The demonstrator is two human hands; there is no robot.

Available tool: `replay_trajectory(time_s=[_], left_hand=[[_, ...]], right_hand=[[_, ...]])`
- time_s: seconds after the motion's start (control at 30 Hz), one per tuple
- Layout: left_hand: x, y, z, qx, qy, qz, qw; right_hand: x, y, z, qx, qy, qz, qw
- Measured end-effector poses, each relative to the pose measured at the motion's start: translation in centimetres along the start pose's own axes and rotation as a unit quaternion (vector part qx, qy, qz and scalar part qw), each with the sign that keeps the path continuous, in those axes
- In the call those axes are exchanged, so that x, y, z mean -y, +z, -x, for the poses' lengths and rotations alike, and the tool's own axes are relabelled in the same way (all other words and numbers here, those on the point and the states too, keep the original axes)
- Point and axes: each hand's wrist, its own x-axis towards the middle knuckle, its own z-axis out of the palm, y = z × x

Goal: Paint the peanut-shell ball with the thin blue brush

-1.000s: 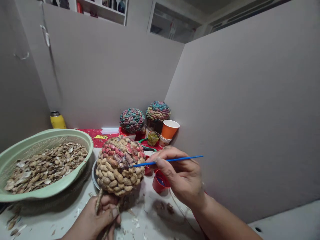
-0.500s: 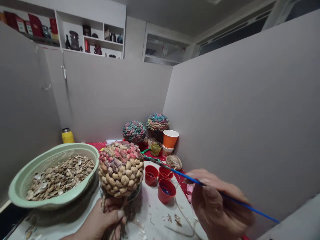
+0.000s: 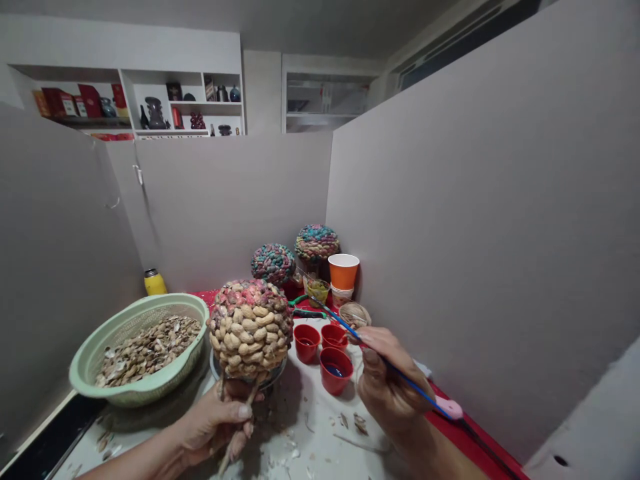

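My left hand [image 3: 225, 420] is closed around the cord-like stem under a ball covered in peanuts [image 3: 250, 327]. Red and purplish paint colours the ball's top, while the side facing me shows bare tan shells. In my right hand [image 3: 393, 380], a thin blue paintbrush [image 3: 345, 325] is pinched between thumb and fingers. Its tip points left and away, a little to the right of the ball and apart from it. Three red cups stand between the hands; the nearest red cup [image 3: 336, 381] holds dark liquid. A bowl rim [image 3: 275, 381] shows behind the ball's underside.
At left stands a green basket [image 3: 83, 377] of shell pieces. Two painted peanut balls, one nearer ball [image 3: 273, 263] and one farther ball [image 3: 317, 241], stand at the back. Beside them are an orange cup [image 3: 343, 275], a twine coil [image 3: 355, 313] and green-handled pliers [image 3: 309, 313]. Grey partitions [image 3: 230, 207] enclose the table.
The brush tip has moved off the ball's right edge. The ball has turned, bringing more unpainted peanuts toward me. My view has shifted somewhat, and my right hand appears farther left.
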Motion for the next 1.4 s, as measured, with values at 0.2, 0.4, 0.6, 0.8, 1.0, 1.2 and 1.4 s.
replay_trajectory(time_s=[0.2,0.4,0.6,0.8,1.0,1.2,1.4], left_hand=[[0.3,-1.1,0.0,0.025,-0.019,0.011,0.999],[0.1,-1.2,0.3,0.050,-0.028,0.005,0.998],[0.0,-1.1,0.5,0.063,-0.030,-0.012,0.998],[-0.8,-0.4,0.9,0.031,-0.022,-0.044,0.998],[-2.1,0.7,0.8,-0.020,0.053,-0.108,0.992],[-2.8,1.1,0.8,-0.062,0.172,-0.210,0.960],[-2.2,0.0,0.8,-0.138,0.242,-0.230,0.932]], right_hand=[[0.9,-0.1,-0.1,0.035,-0.044,-0.015,0.998],[0.9,0.2,0.4,0.045,-0.050,-0.006,0.998],[0.7,0.6,0.5,0.047,-0.048,-0.010,0.998],[0.8,0.5,0.5,0.058,-0.045,-0.021,0.997],[1.0,0.4,0.2,0.061,-0.044,-0.009,0.997],[0.3,0.6,0.6,0.023,-0.037,0.000,0.999],[-0.5,0.7,1.3,0.016,0.000,-0.003,1.000]])
